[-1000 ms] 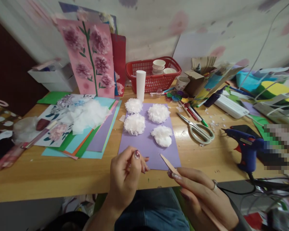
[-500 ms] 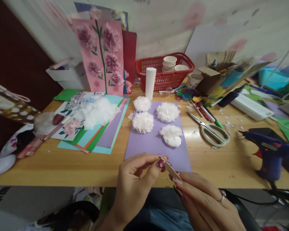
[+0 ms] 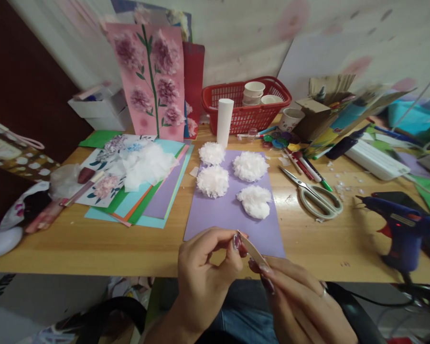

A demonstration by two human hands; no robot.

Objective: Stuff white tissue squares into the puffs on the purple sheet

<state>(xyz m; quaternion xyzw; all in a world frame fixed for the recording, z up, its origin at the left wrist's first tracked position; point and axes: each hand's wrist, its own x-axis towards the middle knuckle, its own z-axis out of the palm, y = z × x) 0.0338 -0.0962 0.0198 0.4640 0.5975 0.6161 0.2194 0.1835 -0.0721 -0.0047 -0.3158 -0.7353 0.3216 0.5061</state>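
Note:
Between my two hands is a thin, pale flat wooden stick (image 3: 251,248), tilted down to the right. My left hand (image 3: 208,270) pinches its upper end between thumb and fingers. The fingers of my right hand (image 3: 301,291) close around its lower end, which they partly hide. Just beyond my hands lies a purple sheet of paper (image 3: 215,220). Several ruffled white tissue-paper flowers (image 3: 251,166) rest on it. The nearest flower (image 3: 255,202), at the right, is looser and uneven in shape. A white cylinder (image 3: 224,123) stands upright behind the sheet.
Scissors (image 3: 310,193) and a blue glue gun (image 3: 403,229) sit at the right. At the left, loose white tissue (image 3: 146,167) covers part of a stack of coloured paper (image 3: 165,200). A red basket (image 3: 243,114) with paper cups and a pink flower picture (image 3: 143,81) stand behind.
Both hands keep hold of the stick in nearly the same place. The fingers of my left hand have shifted slightly at its upper end.

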